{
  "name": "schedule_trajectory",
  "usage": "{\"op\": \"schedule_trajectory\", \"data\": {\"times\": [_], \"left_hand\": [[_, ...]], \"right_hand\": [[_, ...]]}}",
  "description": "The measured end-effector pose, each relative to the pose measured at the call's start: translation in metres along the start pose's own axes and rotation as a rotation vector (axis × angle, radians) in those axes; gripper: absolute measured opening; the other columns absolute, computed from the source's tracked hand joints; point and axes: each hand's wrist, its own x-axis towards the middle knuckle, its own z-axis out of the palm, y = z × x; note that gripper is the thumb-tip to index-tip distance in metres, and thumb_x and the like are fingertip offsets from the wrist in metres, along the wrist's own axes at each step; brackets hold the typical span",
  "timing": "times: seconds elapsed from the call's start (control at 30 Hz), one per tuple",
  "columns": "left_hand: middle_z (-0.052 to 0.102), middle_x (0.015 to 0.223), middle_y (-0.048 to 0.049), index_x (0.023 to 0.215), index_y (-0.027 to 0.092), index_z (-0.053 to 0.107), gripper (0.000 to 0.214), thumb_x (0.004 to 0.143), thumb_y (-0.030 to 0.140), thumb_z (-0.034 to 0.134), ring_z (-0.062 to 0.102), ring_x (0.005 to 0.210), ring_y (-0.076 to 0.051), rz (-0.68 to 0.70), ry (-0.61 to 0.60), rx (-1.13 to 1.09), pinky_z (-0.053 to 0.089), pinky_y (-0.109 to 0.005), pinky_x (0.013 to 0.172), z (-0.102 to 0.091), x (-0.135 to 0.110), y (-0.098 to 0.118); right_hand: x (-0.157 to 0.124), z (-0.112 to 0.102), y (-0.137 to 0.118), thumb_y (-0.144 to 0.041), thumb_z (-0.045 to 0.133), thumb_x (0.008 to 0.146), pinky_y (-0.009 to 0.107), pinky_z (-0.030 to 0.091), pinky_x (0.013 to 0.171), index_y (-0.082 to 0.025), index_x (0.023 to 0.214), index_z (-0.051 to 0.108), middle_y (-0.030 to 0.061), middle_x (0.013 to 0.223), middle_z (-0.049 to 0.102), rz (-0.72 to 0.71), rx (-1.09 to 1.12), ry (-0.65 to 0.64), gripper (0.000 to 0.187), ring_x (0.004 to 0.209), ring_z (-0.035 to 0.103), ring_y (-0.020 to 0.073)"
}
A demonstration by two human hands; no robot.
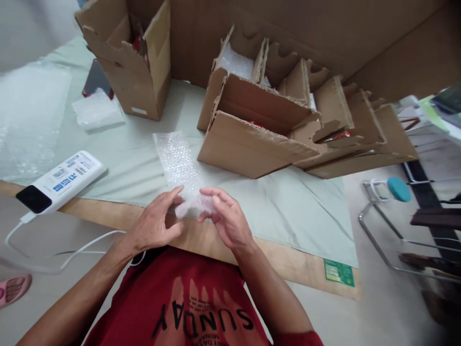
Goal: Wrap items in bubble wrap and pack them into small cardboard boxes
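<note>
Head camera: the only view, worn on the person's head, looking forward and down
Shirt (pixel 201 288): directly below the lens, at the bottom edge
Hands: left hand (pixel 153 221) and right hand (pixel 230 218) near, around mid-frame, seen from above
Table (pixel 288 264): crosses the view, its near edge slanting down rightward
Boxes (pixel 252 149): farther off, beyond the hands

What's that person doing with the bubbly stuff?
A person in a red shirt is handling a strip of bubble wrap. The right hand holds its near end, which is bunched up, and the left hand is open beside that end. The rest of the strip lies on the cloth, stretching away from the person. Cardboard boxes stand farther back, and a white device with a cable lies to the left.
</note>
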Motion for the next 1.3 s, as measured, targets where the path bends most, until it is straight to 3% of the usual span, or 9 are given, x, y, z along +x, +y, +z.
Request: {"op": "schedule_trajectory", "data": {"times": [0.13, 0.23, 0.37, 0.57, 0.7, 0.83, 0.93, 1.13, 1.3], "left_hand": [[0.076, 0.109, -0.0096, 0.144, 0.017, 0.052, 0.054, 0.095, 0.039, 0.055, 0.073, 0.099, -0.025, -0.227, 0.260, -0.005, 0.058, -0.039, 0.087, 0.012, 0.010, 0.001], [0.076, 0.094, -0.0079, 0.143, 0.016, 0.053, 0.051, 0.096, 0.036, 0.055, 0.071, 0.093, -0.027, -0.199, 0.434, 0.188, 0.053, -0.043, 0.091, 0.022, 0.016, -0.006], [0.074, 0.086, -0.0060, 0.142, 0.016, 0.053, 0.049, 0.095, 0.027, 0.058, 0.068, 0.088, -0.028, -0.108, 0.454, 0.368, 0.049, -0.043, 0.087, 0.024, 0.016, -0.013], [0.072, 0.086, -0.0064, 0.137, 0.019, 0.057, 0.043, 0.094, 0.020, 0.055, 0.063, 0.090, -0.029, -0.067, 0.447, 0.469, 0.045, -0.044, 0.087, 0.026, 0.008, -0.008], [0.069, 0.097, -0.0117, 0.131, 0.020, 0.064, 0.039, 0.093, 0.024, 0.057, 0.060, 0.096, -0.032, -0.121, 0.420, 0.600, 0.044, -0.047, 0.086, 0.029, 0.004, -0.004], [0.065, 0.116, -0.0160, 0.122, 0.021, 0.068, 0.033, 0.090, 0.025, 0.061, 0.060, 0.105, -0.033, -0.125, 0.441, 0.598, 0.046, -0.047, 0.088, 0.030, 0.005, -0.004], [0.060, 0.134, -0.0193, 0.120, 0.020, 0.068, 0.030, 0.091, 0.025, 0.061, 0.060, 0.116, -0.036, -0.093, 0.444, 0.586, 0.047, -0.050, 0.093, 0.026, 0.003, -0.003], [0.069, 0.131, -0.0138, 0.114, 0.024, 0.070, 0.025, 0.091, 0.034, 0.068, 0.060, 0.123, -0.035, 0.134, 0.297, 0.458, 0.046, -0.053, 0.105, 0.007, -0.016, 0.008], [0.078, 0.099, -0.0076, 0.094, 0.022, 0.072, 0.017, 0.095, 0.032, 0.058, 0.069, 0.099, -0.026, -0.012, 0.329, 0.252, 0.051, -0.042, 0.092, 0.001, -0.017, 0.007]], "right_hand": [[0.050, 0.005, 0.002, -0.068, 0.067, 0.086, 0.032, 0.061, 0.067, -0.026, 0.119, 0.065, 0.0084, 0.112, 0.075, -0.004, 0.011, -0.039, 0.054, 0.110, 0.069, 0.0266], [0.068, 0.000, 0.013, -0.068, 0.067, 0.085, 0.033, 0.062, 0.069, -0.028, 0.138, 0.052, 0.0090, 0.122, 0.074, 0.017, -0.055, -0.012, 0.068, 0.117, 0.068, 0.0263], [0.072, -0.007, 0.022, -0.061, 0.079, 0.078, 0.031, 0.062, 0.069, -0.032, 0.156, 0.031, 0.0076, 0.126, 0.072, 0.047, -0.084, -0.044, 0.096, 0.113, 0.070, 0.0243], [0.073, -0.009, 0.026, -0.055, 0.082, 0.078, 0.030, 0.062, 0.066, -0.037, 0.161, 0.022, 0.0061, 0.129, 0.071, -0.014, -0.158, -0.141, 0.104, 0.108, 0.073, 0.0236], [0.060, -0.016, 0.018, -0.045, 0.066, 0.092, 0.037, 0.063, 0.080, -0.037, 0.165, 0.016, 0.0073, 0.133, 0.069, -0.214, -0.425, -0.171, 0.088, 0.111, 0.073, 0.0234], [0.047, -0.032, 0.007, -0.017, 0.061, 0.088, 0.054, 0.047, 0.112, -0.031, 0.153, 0.048, 0.0093, 0.149, 0.061, -0.494, -1.112, -0.245, 0.068, 0.141, 0.053, 0.0289], [0.049, -0.042, 0.009, -0.010, 0.060, 0.088, 0.056, 0.042, 0.113, -0.025, 0.133, 0.068, 0.0127, 0.152, 0.059, -0.526, -1.455, -0.337, 0.048, 0.147, 0.048, 0.0318], [0.048, -0.036, 0.008, -0.019, 0.052, 0.103, 0.049, 0.048, 0.102, -0.022, 0.120, 0.073, 0.0129, 0.119, 0.078, -0.585, -1.457, -0.325, 0.028, 0.113, 0.071, 0.0279], [0.042, -0.026, -0.002, -0.031, 0.055, 0.103, 0.040, 0.053, 0.091, -0.023, 0.125, 0.072, 0.0079, 0.114, 0.079, -0.417, -1.249, -0.280, 0.029, 0.099, 0.073, 0.0236]]}}
